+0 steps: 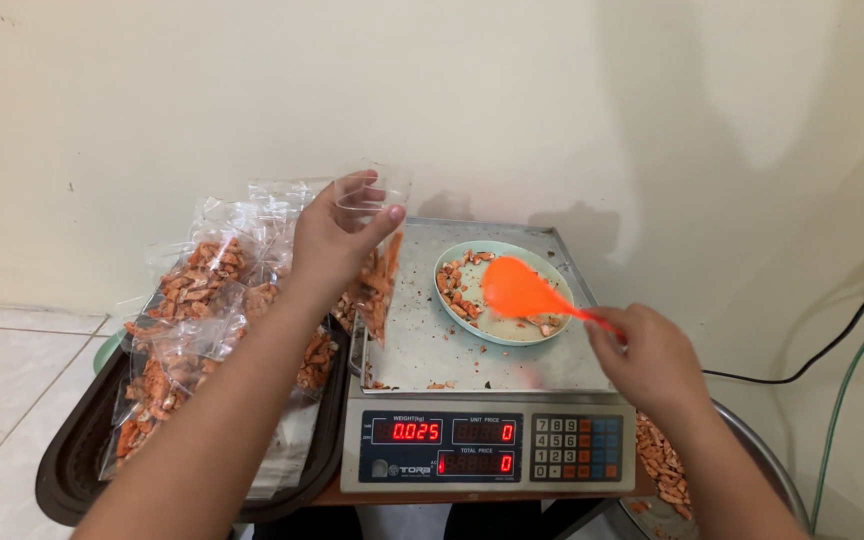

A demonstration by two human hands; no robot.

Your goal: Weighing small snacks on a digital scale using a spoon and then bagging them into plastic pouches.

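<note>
Left hand [330, 240] pinches the top of a clear plastic bag [380, 270] partly filled with orange-brown snack pieces, held upright over the left edge of the scale's metal pan [422, 340]. Right hand [652, 360] has its grip closed around the handle of an orange plastic spoon [517, 288], spoon head over a pale green bowl [552, 335] on the pan. Filled clear bags [192, 300] piled on a dark tray [72, 460], left of the scale. Red digits lit on the scale's front display [442, 432].
</note>
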